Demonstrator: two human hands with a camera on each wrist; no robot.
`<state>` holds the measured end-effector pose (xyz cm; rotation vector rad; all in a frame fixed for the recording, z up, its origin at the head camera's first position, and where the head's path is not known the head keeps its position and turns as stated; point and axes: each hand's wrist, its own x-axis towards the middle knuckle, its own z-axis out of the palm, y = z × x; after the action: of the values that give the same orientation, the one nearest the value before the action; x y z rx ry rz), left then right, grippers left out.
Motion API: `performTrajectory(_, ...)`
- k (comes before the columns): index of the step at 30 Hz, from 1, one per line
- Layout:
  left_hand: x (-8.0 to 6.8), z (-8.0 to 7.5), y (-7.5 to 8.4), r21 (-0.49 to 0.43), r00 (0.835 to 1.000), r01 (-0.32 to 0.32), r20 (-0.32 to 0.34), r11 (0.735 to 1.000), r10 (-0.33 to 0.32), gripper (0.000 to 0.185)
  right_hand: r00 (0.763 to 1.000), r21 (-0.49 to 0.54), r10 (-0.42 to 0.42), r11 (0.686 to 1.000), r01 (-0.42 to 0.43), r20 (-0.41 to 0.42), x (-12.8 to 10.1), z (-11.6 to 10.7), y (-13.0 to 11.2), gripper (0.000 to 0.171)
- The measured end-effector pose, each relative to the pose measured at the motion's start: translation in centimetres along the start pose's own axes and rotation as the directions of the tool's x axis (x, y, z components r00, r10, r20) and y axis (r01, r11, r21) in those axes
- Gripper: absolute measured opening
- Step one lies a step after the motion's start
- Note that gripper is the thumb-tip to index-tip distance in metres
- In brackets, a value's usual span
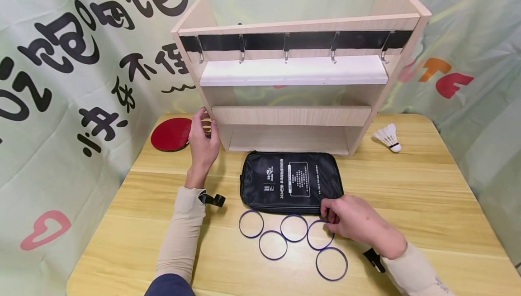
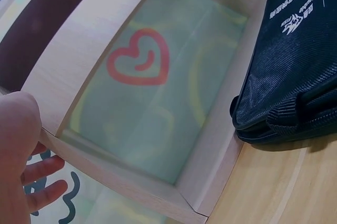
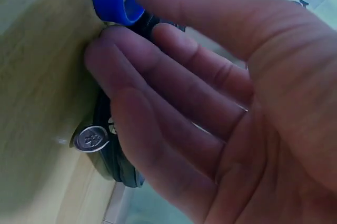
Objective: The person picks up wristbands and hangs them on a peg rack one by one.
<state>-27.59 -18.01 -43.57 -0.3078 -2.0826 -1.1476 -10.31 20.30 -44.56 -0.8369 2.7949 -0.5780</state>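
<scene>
My left hand (image 1: 203,144) touches the left side panel of a light wood rack (image 1: 291,116), fingers loosely spread. In the left wrist view, that hand (image 2: 18,155) is beside the panel's edge. My right hand (image 1: 358,219) is low over the table at the lower right corner of a black zippered bag (image 1: 260,174). Its thumb reaches over a blue ring (image 1: 308,237), with the other fingers bent beside it. In the right wrist view, thumb and fingers of the hand (image 3: 210,92) stand apart around the blue band (image 3: 102,0); firm contact cannot be told.
More blue rings (image 1: 331,280) lie flat in front of the bag. A red table tennis bat (image 1: 171,134) lies left of the rack, a shuttlecock (image 1: 388,137) to its right. Metal hooks (image 1: 286,54) line the rack's upper bar, above a white strip (image 1: 293,72). Printed cloth surrounds the table.
</scene>
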Motion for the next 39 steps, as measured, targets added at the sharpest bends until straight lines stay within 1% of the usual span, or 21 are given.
performTrajectory(3, 0.0, 0.0, -0.1, -0.001, 1.0, -0.004, 0.001, 1.0, 0.004, 0.041, 1.0, -0.067, 0.002, 0.998, -0.004, -0.028, 0.0, 0.3, -0.3, 0.022)
performTrajectory(6, 0.0, 0.0, -0.3, -0.004, 1.0, -0.007, 0.003, 1.0, 0.007, 0.042, 0.999, -0.104, -0.004, 0.995, -0.001, -0.053, 0.0, 0.5, -0.5, 0.021)
performTrajectory(12, -0.2, 0.3, -0.7, -0.029, 1.0, -0.001, -0.008, 1.0, 0.001, 0.042, 0.998, -0.103, -0.006, 0.995, 0.0, -0.058, 0.1, 0.8, -0.6, 0.022)
performTrajectory(18, -0.1, 0.4, -0.5, -0.044, 1.0, -0.009, -0.026, 0.999, 0.008, 0.042, 0.998, -0.119, -0.018, 0.993, 0.01, -0.067, 0.1, 0.7, -0.8, 0.016)
performTrajectory(27, -0.2, 0.4, -0.1, -0.007, 0.999, -0.003, -0.051, 1.0, 0.002, 0.041, 0.997, -0.071, -0.02, 0.997, 0.015, -0.069, -0.2, -0.1, -1.3, 0.013)
performTrajectory(31, -0.2, 0.4, -0.1, -0.008, 0.999, -0.002, -0.052, 1.0, 0.001, 0.041, 0.997, -0.024, -0.012, 1.0, 0.01, -0.07, -0.4, -0.5, -1.2, 0.01)
performTrajectory(33, -0.2, 0.4, 0.0, -0.009, 0.999, -0.004, -0.053, 1.0, 0.003, 0.041, 0.997, -0.002, -0.022, 1.0, 0.021, -0.078, -0.4, -0.7, -1.1, 0.01)
performTrajectory(36, -0.2, 0.2, 0.4, -0.007, 0.999, -0.005, -0.054, 1.0, 0.005, 0.041, 0.995, 0.022, -0.036, 0.999, 0.038, -0.091, -0.4, -0.8, -1.0, 0.012)
performTrajectory(39, -0.2, 0.0, 1.5, -0.007, 0.998, -0.017, -0.057, 1.0, 0.017, 0.04, 0.994, 0.042, -0.043, 0.998, 0.047, -0.098, -0.4, -0.9, -0.9, 0.014)
